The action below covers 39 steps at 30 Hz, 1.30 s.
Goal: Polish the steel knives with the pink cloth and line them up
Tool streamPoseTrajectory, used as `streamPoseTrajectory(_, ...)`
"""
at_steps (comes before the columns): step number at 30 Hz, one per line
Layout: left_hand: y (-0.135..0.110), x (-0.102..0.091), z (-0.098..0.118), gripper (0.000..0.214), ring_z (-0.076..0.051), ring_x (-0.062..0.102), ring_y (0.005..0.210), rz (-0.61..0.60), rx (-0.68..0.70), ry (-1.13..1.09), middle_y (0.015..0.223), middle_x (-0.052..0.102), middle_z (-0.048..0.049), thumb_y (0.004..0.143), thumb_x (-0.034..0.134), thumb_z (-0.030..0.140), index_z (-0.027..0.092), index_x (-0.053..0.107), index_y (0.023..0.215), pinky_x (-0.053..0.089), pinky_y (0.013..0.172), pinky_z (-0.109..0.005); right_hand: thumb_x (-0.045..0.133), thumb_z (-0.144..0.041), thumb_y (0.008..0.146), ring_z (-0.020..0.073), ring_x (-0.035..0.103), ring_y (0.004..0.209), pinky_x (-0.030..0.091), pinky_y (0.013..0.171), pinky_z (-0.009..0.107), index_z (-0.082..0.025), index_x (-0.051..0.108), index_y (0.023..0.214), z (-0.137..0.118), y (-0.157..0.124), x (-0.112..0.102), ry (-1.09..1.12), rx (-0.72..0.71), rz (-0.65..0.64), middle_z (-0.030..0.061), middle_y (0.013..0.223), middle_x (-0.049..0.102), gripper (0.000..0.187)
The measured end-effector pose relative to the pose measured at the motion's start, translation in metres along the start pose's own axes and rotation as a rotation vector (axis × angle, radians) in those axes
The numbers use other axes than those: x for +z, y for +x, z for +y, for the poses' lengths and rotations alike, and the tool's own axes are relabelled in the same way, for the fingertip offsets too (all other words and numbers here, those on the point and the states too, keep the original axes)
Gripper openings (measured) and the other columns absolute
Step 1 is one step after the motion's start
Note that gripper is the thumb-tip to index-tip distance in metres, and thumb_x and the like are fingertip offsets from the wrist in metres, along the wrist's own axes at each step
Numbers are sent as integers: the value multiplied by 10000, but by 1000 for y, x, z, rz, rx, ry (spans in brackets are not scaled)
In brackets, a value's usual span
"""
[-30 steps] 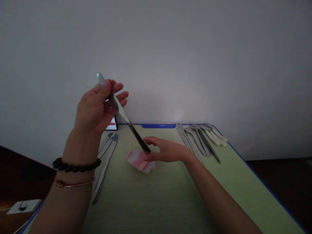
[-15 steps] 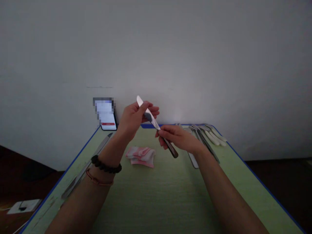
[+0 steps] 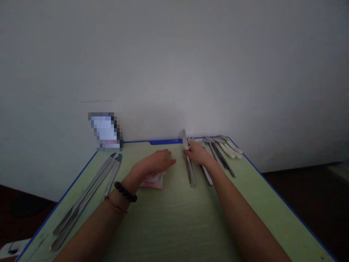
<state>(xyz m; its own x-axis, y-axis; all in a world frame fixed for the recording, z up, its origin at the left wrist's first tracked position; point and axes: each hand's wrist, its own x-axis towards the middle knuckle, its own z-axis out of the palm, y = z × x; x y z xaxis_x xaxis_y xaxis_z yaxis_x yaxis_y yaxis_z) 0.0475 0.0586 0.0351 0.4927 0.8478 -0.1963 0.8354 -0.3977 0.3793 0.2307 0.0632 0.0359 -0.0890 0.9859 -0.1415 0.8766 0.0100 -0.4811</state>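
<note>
The right hand (image 3: 197, 153) pinches a knife (image 3: 192, 175) between thumb and fingers, now lowered beside the cutlery (image 3: 228, 150). The left hand (image 3: 155, 162), off the knife since a moment ago, is loosely open, empty, partly hiding the cloth (image 3: 153, 182). The knife's tip overlaps the far blue edge (image 3: 166, 142); open tabletop (image 3: 174, 225) spreads nearer.

No lettering can be read anywhere; the phone screen (image 3: 104, 128) is pixelated

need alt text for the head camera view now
A person's right hand holds a metal knife near the back of a green table, while the open left hand partly hides a pink-and-white cloth. More knives lie at left, other cutlery at right.
</note>
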Motion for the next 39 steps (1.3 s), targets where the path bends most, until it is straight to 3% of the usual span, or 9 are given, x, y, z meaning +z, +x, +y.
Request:
streamPoseTrajectory(5, -1, 12, 6, 474, -294, 366, 1356, -59, 90, 133, 1442, 434, -184, 862, 503, 380, 103, 536, 1245, 303, 1100, -396, 593, -292, 831, 247, 632, 1013, 456, 842, 299, -135, 622, 1048, -1, -3, 3, -203, 15, -18, 143, 1029, 693, 269)
streamPoseTrajectory(9, -1, 17, 9, 467, -294, 342, 1369, -40, 107, 193, 1436, 427, -215, 911, 439, 339, 69, 494, 1288, 291, 1105, -413, 589, -344, 828, 258, 626, 1032, 452, 855, 324, -160, 650, 1012, 4, -3, 0, -267, 70, 67, 146, 1070, 681, 267)
streamPoseTrajectory(14, -3, 30, 23, 628, -361, 282, 1384, 23, 106, 211, 1499, 332, -205, 934, 383, 466, 79, 320, 1425, 321, 1060, -512, 555, -293, 836, 255, 637, 1006, 451, 828, 322, -150, 671, 994, 23, 1, -16, -259, 162, 156, 153, 1058, 688, 242)
streamPoseTrajectory(16, -4, 37, 29, 618, -369, 266, 1389, 41, 127, 215, 1524, 308, -151, 944, 349, 492, 154, 285, 1457, 299, 1065, -541, 577, -273, 816, 244, 640, 996, 449, 810, 301, -144, 677, 996, 30, 1, -22, -257, 193, 138, 144, 1056, 693, 243)
streamPoseTrajectory(19, -4, 46, 34, 530, -377, 260, 1390, 58, 159, 243, 1545, 281, -90, 968, 291, 456, 253, 305, 1458, 266, 1066, -578, 625, -271, 778, 231, 653, 954, 458, 774, 282, -159, 700, 941, 35, -2, -27, -264, 209, 13, 120, 1010, 711, 211)
streamPoseTrajectory(22, -1, 54, 34, 500, -366, 246, 1398, 83, 173, 262, 1551, 273, -56, 980, 250, 419, 277, 312, 1455, 229, 1083, -590, 639, -276, 770, 224, 663, 919, 468, 759, 280, -163, 714, 904, 34, -4, -27, -258, 201, -76, 114, 962, 719, 191)
streamPoseTrajectory(28, 3, 60, 34, 533, -345, 225, 1408, 135, 166, 241, 1545, 286, -64, 983, 230, 398, 168, 305, 1458, 206, 1123, -558, 617, -263, 796, 222, 666, 927, 475, 782, 282, -148, 717, 889, 33, -2, -24, -245, 192, -80, 132, 944, 721, 178)
streamPoseTrajectory(39, 2, 61, 36, 493, -363, 252, 1396, 162, 195, 293, 1539, 304, -66, 986, 227, 426, 310, 299, 1459, 213, 1090, -591, 598, -281, 796, 205, 683, 792, 484, 692, 275, -149, 691, 919, 37, 1, -16, -228, 222, -46, 111, 792, 716, 203)
